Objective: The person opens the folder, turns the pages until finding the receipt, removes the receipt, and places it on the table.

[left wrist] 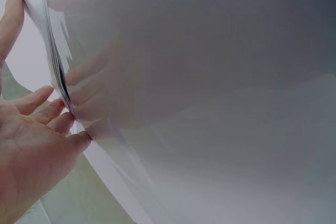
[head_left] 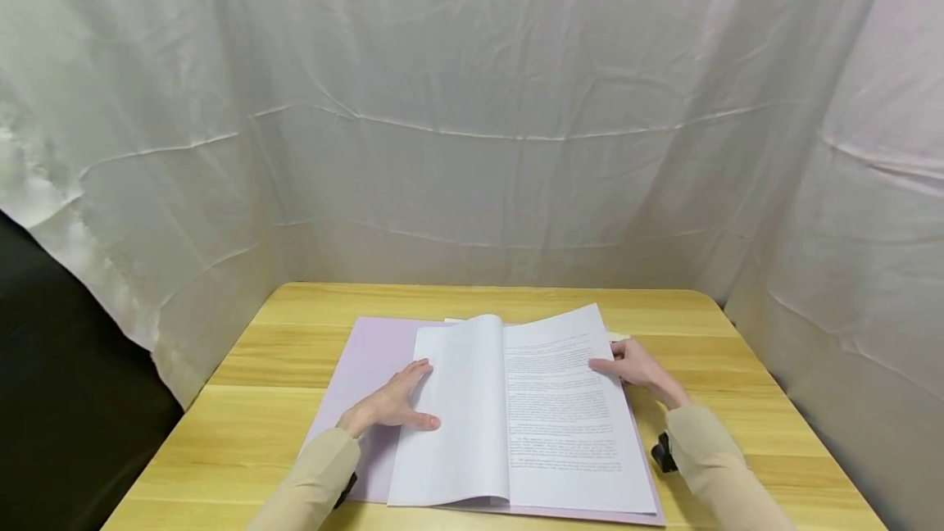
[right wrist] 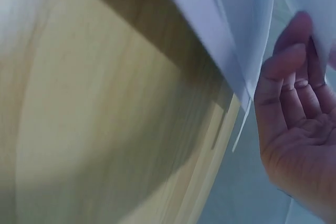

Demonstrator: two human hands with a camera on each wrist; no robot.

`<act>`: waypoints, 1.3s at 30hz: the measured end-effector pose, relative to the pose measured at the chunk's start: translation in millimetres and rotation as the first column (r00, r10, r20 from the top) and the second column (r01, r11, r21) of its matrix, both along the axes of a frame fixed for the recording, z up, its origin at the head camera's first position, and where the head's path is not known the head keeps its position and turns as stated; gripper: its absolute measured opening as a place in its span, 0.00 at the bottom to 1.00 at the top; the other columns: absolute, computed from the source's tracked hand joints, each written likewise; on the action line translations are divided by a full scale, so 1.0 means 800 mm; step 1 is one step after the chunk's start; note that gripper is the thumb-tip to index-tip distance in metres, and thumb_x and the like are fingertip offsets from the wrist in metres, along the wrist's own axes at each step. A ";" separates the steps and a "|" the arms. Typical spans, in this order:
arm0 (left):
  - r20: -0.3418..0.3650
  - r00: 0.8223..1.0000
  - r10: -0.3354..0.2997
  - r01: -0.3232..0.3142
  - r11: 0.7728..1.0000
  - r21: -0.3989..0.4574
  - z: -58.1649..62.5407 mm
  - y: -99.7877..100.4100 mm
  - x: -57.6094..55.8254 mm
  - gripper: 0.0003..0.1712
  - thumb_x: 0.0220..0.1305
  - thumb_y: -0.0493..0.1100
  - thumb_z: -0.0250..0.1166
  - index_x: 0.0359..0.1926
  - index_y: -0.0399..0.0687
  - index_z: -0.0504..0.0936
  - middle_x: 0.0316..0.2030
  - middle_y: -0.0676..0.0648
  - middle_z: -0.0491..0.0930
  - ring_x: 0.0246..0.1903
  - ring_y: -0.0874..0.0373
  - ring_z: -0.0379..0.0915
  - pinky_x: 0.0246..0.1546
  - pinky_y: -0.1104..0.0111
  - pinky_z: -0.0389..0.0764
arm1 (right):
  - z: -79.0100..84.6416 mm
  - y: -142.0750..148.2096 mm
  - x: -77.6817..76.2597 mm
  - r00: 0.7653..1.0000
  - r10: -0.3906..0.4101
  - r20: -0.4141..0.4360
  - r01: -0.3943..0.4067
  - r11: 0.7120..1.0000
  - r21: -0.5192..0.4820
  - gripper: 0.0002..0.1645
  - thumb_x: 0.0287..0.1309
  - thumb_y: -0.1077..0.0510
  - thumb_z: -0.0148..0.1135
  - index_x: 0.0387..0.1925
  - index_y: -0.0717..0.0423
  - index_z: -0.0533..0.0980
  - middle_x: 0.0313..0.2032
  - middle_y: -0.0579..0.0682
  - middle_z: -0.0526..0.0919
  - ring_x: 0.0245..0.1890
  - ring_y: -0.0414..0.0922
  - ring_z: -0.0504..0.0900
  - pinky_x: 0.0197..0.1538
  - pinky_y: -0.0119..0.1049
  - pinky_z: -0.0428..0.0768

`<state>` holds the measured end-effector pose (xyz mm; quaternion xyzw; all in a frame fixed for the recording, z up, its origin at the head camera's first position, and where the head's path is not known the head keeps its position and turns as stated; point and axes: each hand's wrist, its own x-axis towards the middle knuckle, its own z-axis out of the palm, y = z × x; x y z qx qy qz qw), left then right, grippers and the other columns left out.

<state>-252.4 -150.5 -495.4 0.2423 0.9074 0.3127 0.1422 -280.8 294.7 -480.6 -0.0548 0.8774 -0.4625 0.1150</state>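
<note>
A stapled-looking set of printed sheets (head_left: 560,408) lies spread over a pale purple folder (head_left: 379,351). Its left-hand pages (head_left: 450,416) are folded over, blank side up, with a rounded bend along the middle. My left hand (head_left: 394,401) rests at their left edge, fingers spread, thumb over the page. In the left wrist view, the fingers of the left hand (left wrist: 39,140) touch the edge of the page stack (left wrist: 55,61). At the upper right edge, my right hand (head_left: 637,367) pinches a printed page between thumb and curled fingers; the page's top right corner is raised.
The wooden table (head_left: 243,400) carries everything. Part of a pale item (head_left: 618,337) shows behind the right hand. Pale cloth (head_left: 479,105) hangs round the back and sides, and a dark area (head_left: 66,400) lies to the left.
</note>
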 end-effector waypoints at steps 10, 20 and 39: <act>0.006 1.000 -0.011 0.011 0.999 0.037 0.004 0.001 -0.001 0.61 0.55 0.54 0.76 0.75 0.27 0.52 0.77 0.28 0.47 0.78 0.30 0.39 0.77 0.36 0.40 | 0.007 -0.008 0.008 0.998 -0.041 0.044 0.044 0.995 -0.086 0.30 0.66 0.46 0.64 0.55 0.69 0.78 0.36 0.54 0.90 0.28 0.42 0.86 0.29 0.33 0.83; -0.021 1.000 -0.015 0.016 0.998 0.054 0.007 0.003 0.004 0.61 0.54 0.54 0.76 0.75 0.29 0.53 0.78 0.28 0.47 0.78 0.30 0.37 0.76 0.34 0.35 | 0.022 -0.007 0.030 0.977 0.174 0.123 -0.134 0.951 -0.280 0.39 0.78 0.40 0.43 0.76 0.62 0.53 0.49 0.61 0.86 0.38 0.49 0.89 0.38 0.46 0.89; 0.026 0.999 0.022 -0.025 0.993 0.112 0.019 0.013 0.017 0.64 0.55 0.59 0.75 0.78 0.35 0.48 0.78 0.30 0.46 0.79 0.31 0.35 0.77 0.37 0.35 | 0.041 -0.037 0.056 0.913 0.392 0.112 -0.320 0.860 -0.398 0.40 0.73 0.30 0.10 0.80 0.37 0.30 0.69 0.77 0.64 0.47 0.58 0.88 0.36 0.36 0.86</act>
